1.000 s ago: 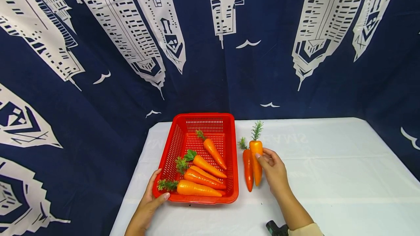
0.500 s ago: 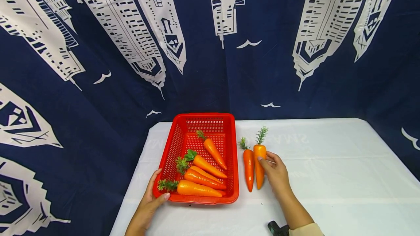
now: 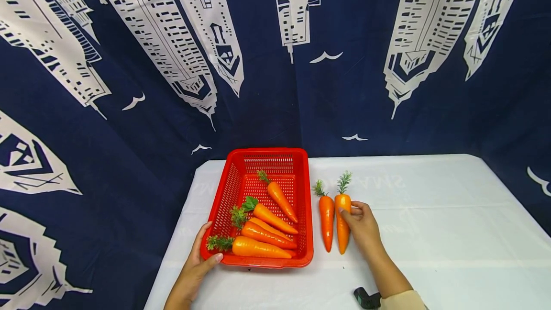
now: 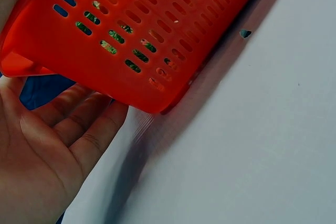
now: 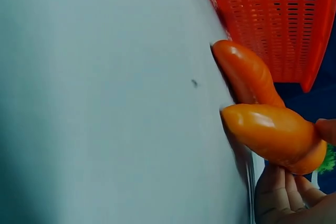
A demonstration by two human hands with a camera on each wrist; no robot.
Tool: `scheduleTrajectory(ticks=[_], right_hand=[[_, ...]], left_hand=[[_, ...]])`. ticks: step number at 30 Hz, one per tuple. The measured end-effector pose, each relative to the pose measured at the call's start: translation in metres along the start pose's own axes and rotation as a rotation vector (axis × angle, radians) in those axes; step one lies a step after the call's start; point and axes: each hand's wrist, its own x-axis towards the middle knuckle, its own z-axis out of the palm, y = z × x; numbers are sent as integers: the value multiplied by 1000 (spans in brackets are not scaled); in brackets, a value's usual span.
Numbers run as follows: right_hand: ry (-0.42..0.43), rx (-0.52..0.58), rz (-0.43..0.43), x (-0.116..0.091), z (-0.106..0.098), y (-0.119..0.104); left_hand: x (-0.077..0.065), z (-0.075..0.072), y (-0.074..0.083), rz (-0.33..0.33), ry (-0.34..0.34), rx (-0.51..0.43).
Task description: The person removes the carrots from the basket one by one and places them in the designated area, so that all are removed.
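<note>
My right hand (image 3: 363, 224) pinches an orange carrot (image 3: 343, 226) between thumb and fingers, its leafy top pointing away from me. A redder carrot (image 3: 326, 224) lies parallel on its left, outside the basket. In the right wrist view the held carrot (image 5: 273, 132) shows its tip close over the white table. My left hand (image 3: 195, 264) grips the near left corner of a red plastic basket (image 3: 306, 195), thumb over the rim. From the left wrist, the fingers (image 4: 97, 135) show beneath the basket's corner. Several carrots with green tops lie inside, mostly heaped at the near end.
A white cloth covers the table (image 3: 430, 224), reaching far to the right of my right hand. Behind it hangs a navy curtain (image 3: 344, 85) with white buildings. A black device (image 3: 366, 298) is at my right wrist, by the cream sleeve (image 3: 402, 300).
My right hand has shifted the orange carrot slightly right and toward me, opening a small gap from the redder carrot. The left hand and basket have stayed put.
</note>
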Motion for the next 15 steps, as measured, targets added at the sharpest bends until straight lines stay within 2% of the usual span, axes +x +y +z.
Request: scheduleTrajectory(ticks=[7,15], right_hand=[[-35,-117,14,6,-6,2],[-56,-187,29,14,-7,4]], left_hand=[[-1,1,1,-9,7,7],[-1,0,0,-10,2,-8]])
